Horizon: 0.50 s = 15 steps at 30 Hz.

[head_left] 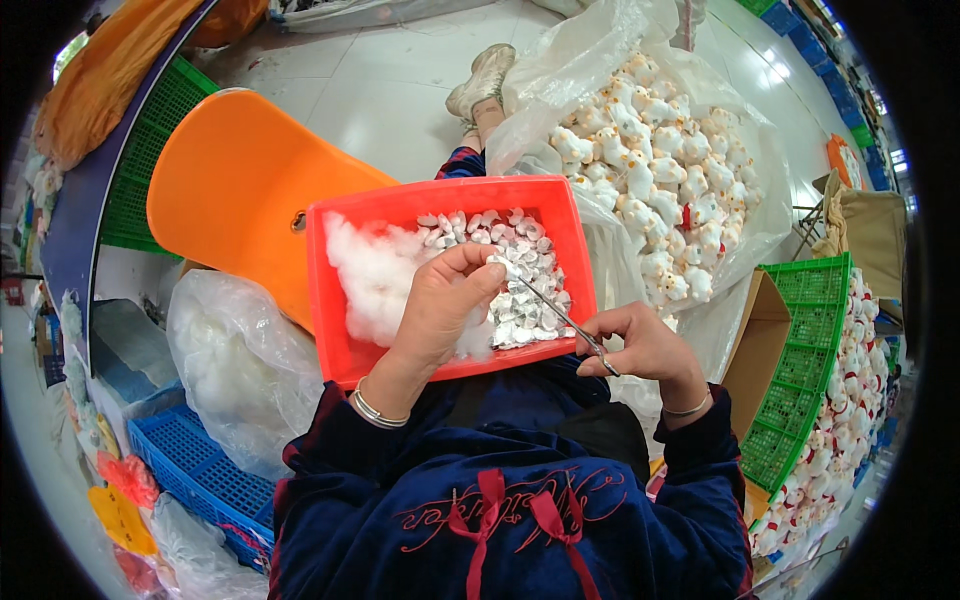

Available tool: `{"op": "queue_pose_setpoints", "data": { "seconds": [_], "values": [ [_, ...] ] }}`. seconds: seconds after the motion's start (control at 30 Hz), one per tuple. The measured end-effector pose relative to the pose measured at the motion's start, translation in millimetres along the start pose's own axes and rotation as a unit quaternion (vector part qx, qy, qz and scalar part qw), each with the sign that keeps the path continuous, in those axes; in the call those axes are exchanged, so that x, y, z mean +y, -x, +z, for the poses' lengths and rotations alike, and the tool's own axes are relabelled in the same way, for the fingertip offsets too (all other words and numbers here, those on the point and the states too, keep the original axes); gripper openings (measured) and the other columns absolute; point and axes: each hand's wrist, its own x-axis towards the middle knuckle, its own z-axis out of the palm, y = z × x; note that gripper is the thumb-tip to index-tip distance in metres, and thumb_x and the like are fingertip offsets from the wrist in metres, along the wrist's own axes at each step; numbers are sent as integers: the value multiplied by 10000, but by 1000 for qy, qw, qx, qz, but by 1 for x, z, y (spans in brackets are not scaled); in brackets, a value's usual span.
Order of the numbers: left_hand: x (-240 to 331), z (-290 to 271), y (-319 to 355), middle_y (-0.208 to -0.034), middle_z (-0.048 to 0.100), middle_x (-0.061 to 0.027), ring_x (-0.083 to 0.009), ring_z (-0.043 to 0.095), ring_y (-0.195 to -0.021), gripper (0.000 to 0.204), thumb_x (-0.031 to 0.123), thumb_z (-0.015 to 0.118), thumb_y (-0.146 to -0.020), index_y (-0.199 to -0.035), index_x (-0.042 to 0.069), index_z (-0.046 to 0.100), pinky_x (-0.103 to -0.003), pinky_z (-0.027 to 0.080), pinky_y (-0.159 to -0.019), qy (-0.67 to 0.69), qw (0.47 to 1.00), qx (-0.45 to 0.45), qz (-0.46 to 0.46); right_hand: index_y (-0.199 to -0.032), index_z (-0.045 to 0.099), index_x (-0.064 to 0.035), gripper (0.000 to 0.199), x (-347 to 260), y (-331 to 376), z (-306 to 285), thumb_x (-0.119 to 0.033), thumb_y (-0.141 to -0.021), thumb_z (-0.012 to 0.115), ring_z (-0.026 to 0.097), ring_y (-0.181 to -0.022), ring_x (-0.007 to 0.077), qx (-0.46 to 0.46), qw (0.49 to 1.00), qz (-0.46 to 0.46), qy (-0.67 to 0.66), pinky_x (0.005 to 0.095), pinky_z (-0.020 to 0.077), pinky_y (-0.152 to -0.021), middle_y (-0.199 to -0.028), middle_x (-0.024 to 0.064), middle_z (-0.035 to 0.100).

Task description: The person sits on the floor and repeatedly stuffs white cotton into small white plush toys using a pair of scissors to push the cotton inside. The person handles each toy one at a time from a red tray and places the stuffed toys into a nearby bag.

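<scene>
A red plastic tray [340, 330] rests on my lap, holding a wad of white stuffing [372, 275] on its left and several small white fabric pieces [530, 250] on its right. My left hand [440, 305] reaches into the tray and pinches one small white piece [494, 262] at the fingertips. My right hand [645, 345] is at the tray's right front corner, gripping thin metal tweezers [560, 315] whose tip points up-left at the pinched piece.
An orange plastic chair [235, 185] stands left of the tray. A clear bag of white plush toys [660, 170] lies at the right, a green crate [810, 350] with more toys beyond it. A bag of stuffing [235, 365] and a blue crate [200, 470] sit at lower left.
</scene>
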Motion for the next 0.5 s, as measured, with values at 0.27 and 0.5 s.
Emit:
{"op": "queue_pose_setpoints", "data": {
  "seconds": [0.27,0.5],
  "values": [
    [-1,-3,1,-826,626,30,-11,488,-611,148,101,713,-967,-1094,29,685,-168,388,-547,-28,1000,0,-7,-913,735,-16,247,0,1,7,-133,-769,899,559,-740,37,5,999,37,-36,225,446,-688,-751,-40,642],
    [5,0,0,-863,648,14,-30,535,-677,118,82,713,-959,-1058,32,672,-183,430,-587,0,1000,4,17,-958,709,-2,320,2,-5,14,-187,-779,900,536,-725,71,56,996,-64,37,253,447,-660,-733,-36,587]
  ]
}}
